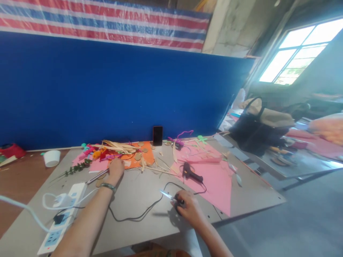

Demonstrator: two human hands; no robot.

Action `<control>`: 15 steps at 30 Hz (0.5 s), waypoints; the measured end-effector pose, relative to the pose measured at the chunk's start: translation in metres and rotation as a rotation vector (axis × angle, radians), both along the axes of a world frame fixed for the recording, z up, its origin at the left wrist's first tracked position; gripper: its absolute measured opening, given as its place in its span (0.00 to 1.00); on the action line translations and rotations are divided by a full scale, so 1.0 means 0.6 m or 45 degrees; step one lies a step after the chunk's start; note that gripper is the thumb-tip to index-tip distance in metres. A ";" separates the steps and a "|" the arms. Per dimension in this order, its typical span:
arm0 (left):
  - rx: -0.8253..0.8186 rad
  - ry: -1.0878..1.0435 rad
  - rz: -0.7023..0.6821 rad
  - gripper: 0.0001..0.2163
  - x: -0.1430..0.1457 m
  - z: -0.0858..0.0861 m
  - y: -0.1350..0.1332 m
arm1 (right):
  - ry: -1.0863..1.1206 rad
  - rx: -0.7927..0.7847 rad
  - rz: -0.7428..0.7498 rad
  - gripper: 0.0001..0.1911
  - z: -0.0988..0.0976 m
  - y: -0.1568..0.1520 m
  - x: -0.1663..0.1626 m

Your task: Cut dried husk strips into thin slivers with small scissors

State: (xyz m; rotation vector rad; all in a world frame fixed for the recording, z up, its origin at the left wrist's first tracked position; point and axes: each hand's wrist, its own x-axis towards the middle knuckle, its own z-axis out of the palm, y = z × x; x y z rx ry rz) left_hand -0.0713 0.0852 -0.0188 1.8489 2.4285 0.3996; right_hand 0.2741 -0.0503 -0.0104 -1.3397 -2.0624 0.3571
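My right hand is closed round the dark handles of a pair of scissors, held over the grey table with the blades pointing left. My left hand, with a bangle at the wrist, reaches to the near edge of an orange sheet. Its fingers are turned away, so I cannot see whether they grip anything. Just beyond it lie a bundle of pale dried strips and colourful fuzzy pieces. A slim rod lies beside this hand. Right of centre, a black glue gun rests on a pink sheet.
At the left a white power strip holds plugs and cords; a black cable crosses the table. A phone leans against the blue panel. A white cup stands on the brown surface, and a black bag sits at right.
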 end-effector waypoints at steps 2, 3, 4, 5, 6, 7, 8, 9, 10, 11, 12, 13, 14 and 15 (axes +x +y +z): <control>0.000 -0.006 -0.002 0.15 -0.003 -0.003 -0.001 | -0.007 0.029 -0.023 0.10 -0.002 0.007 -0.008; -0.003 -0.011 -0.003 0.15 -0.004 -0.005 -0.002 | -0.009 0.037 -0.029 0.11 -0.003 0.011 -0.012; -0.009 -0.019 -0.005 0.14 -0.005 -0.007 -0.004 | -0.011 0.035 -0.024 0.11 -0.003 0.015 -0.017; -0.018 -0.028 -0.007 0.14 -0.005 -0.008 -0.005 | -0.013 0.026 -0.010 0.10 -0.003 0.018 -0.021; -0.028 -0.037 -0.010 0.13 -0.006 -0.008 -0.007 | -0.014 0.012 0.008 0.09 -0.003 0.020 -0.026; -0.036 -0.044 -0.014 0.13 -0.006 -0.008 -0.007 | -0.015 -0.004 0.026 0.08 -0.002 0.022 -0.030; -0.037 -0.048 -0.020 0.13 -0.006 -0.008 -0.008 | -0.014 -0.020 0.042 0.08 0.000 0.023 -0.034; -0.032 -0.046 -0.030 0.13 -0.006 -0.006 -0.007 | -0.013 -0.035 0.054 0.07 0.001 0.024 -0.038; -0.025 -0.041 -0.044 0.13 -0.005 -0.005 -0.005 | -0.010 -0.048 0.060 0.07 0.003 0.024 -0.040; -0.018 -0.034 -0.062 0.13 -0.005 -0.002 -0.002 | -0.009 -0.059 0.067 0.06 0.004 0.023 -0.042; -0.015 -0.026 -0.082 0.13 -0.004 0.000 0.002 | -0.011 -0.069 0.071 0.06 0.006 0.023 -0.043; -0.020 -0.019 -0.101 0.12 -0.002 0.002 0.006 | -0.014 -0.076 0.070 0.06 0.007 0.022 -0.044; -0.030 -0.012 -0.118 0.12 -0.001 0.004 0.010 | -0.017 -0.079 0.068 0.06 0.008 0.020 -0.043; -0.041 -0.005 -0.132 0.12 0.002 0.007 0.014 | -0.019 -0.078 0.065 0.05 0.009 0.019 -0.042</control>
